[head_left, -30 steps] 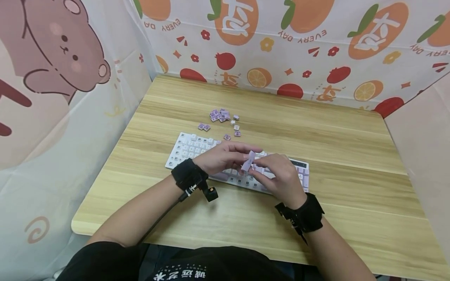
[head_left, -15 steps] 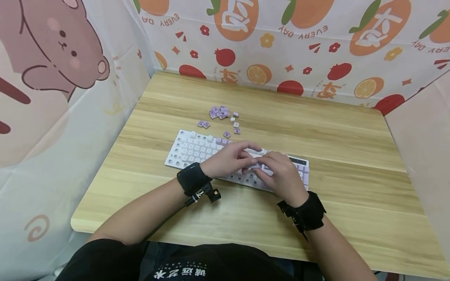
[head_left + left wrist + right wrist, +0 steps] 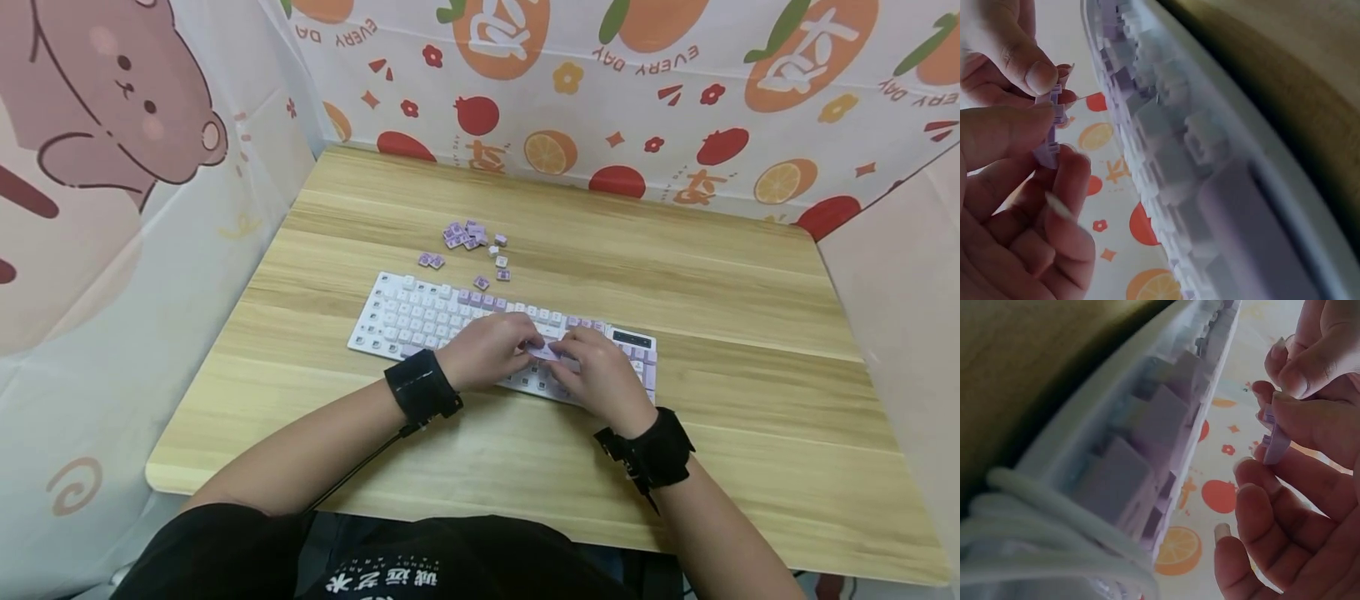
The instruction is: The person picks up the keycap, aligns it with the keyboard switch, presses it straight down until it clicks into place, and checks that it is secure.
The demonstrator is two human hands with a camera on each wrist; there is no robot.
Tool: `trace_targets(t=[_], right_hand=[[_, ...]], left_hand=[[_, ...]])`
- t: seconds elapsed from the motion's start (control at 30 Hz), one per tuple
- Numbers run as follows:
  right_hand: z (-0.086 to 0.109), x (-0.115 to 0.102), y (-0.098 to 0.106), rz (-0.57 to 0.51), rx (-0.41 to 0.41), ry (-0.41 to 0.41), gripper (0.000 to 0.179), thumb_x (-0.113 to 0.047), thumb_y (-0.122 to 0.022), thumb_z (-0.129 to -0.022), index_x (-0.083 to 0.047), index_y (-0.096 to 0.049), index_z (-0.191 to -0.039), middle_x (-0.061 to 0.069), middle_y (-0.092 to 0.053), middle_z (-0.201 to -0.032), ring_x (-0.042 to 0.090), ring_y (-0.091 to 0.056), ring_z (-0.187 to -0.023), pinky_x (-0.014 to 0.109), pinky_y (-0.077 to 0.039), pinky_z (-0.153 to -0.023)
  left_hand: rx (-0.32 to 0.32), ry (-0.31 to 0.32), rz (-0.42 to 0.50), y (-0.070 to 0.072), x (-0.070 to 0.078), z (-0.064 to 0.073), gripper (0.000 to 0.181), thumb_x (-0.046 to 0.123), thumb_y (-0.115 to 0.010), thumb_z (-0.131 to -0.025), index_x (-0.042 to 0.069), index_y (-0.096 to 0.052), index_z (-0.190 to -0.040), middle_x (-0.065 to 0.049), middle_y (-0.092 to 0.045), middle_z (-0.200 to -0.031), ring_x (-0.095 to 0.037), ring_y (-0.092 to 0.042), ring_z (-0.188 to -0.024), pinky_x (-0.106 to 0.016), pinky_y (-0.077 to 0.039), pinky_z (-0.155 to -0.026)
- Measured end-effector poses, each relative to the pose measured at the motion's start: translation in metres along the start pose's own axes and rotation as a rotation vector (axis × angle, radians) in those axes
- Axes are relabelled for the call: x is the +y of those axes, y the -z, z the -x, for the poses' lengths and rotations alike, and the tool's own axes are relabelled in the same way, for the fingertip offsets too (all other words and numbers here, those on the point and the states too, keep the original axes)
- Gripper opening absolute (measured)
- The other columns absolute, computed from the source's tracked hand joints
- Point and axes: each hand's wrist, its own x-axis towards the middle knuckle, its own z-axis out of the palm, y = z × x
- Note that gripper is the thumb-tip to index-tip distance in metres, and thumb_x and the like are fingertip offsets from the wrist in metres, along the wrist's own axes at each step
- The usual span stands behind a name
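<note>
Keycap [image 3: 1277,444]: your left hand [image 3: 483,350] and right hand [image 3: 600,371] both pinch it. Looks light, stiff, probably slick; take its ends [image 3: 1047,159], sparing the underside stems [image 3: 1059,113].

Lilac keycap [image 3: 1277,447], underside down, between fingers [image 3: 1313,419] above white keyboard [image 3: 420,317]

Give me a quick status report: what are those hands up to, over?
Left hand and right hand pinching long purple keycap. Keycap clear of keyboard. Loose keycaps beyond keyboard, seemingly out of the way.
</note>
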Motion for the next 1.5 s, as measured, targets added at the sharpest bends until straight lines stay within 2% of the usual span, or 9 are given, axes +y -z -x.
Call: trace_targets(t=[0.17, 0.37, 0.73, 1.1, 1.5], right_hand=[[0.003, 0.001, -0.005, -0.030, -0.054, -0.026, 0.017, -0.011, -0.077, -0.083, -0.004, -0.074, -0.099, 0.006, -0.070, -0.090, 0.017, -0.064, -0.082, 0.032, -0.055, -0.075], [0.004, 0.001, -0.012, 0.001, -0.086, -0.031, 0.013, -0.010, -0.078, -0.079, -0.005, -0.075, -0.091, 0.003, -0.066, -0.084, 0.017, -0.059, -0.079, 0.031, -0.050, -0.073], [0.004, -0.001, -0.016, 0.035, -0.079, -0.059, 0.012, -0.009, -0.079, -0.078, -0.005, -0.075, -0.089, 0.003, -0.065, -0.082, 0.018, -0.058, -0.078, 0.030, -0.049, -0.072], [0.003, 0.001, -0.018, 0.006, -0.109, -0.126, 0.014, -0.009, -0.078, -0.076, -0.006, -0.073, -0.089, 0.003, -0.067, -0.084, 0.017, -0.058, -0.079, 0.031, -0.050, -0.072], [0.003, 0.003, -0.019, -0.028, -0.123, -0.138, 0.015, -0.011, -0.079, -0.078, -0.007, -0.072, -0.091, 0.003, -0.067, -0.086, 0.016, -0.059, -0.080, 0.030, -0.051, -0.073]], left_hand=[[-0.058, 0.018, -0.035, -0.006, 0.001, -0.002, 0.020, 0.006, -0.071, -0.083, 0.010, -0.075, -0.103, -0.002, -0.071, -0.098, -0.014, -0.065, -0.092, -0.026, -0.053, -0.084], [-0.115, 0.064, -0.074, -0.016, 0.002, -0.003, 0.020, 0.004, -0.070, -0.082, 0.008, -0.074, -0.101, -0.001, -0.067, -0.092, -0.014, -0.061, -0.082, -0.026, -0.051, -0.076], [-0.066, 0.062, -0.147, -0.020, 0.003, -0.001, 0.017, 0.005, -0.072, -0.079, 0.012, -0.076, -0.094, 0.001, -0.060, -0.085, -0.011, -0.054, -0.072, -0.024, -0.047, -0.065], [-0.097, 0.087, -0.131, -0.018, -0.001, -0.001, 0.017, 0.010, -0.073, -0.081, 0.014, -0.076, -0.097, 0.002, -0.062, -0.087, -0.010, -0.055, -0.074, -0.023, -0.046, -0.065], [-0.109, 0.099, -0.117, -0.018, -0.005, -0.003, 0.015, 0.010, -0.071, -0.084, 0.015, -0.076, -0.098, 0.003, -0.064, -0.089, -0.010, -0.058, -0.077, -0.023, -0.049, -0.069]])
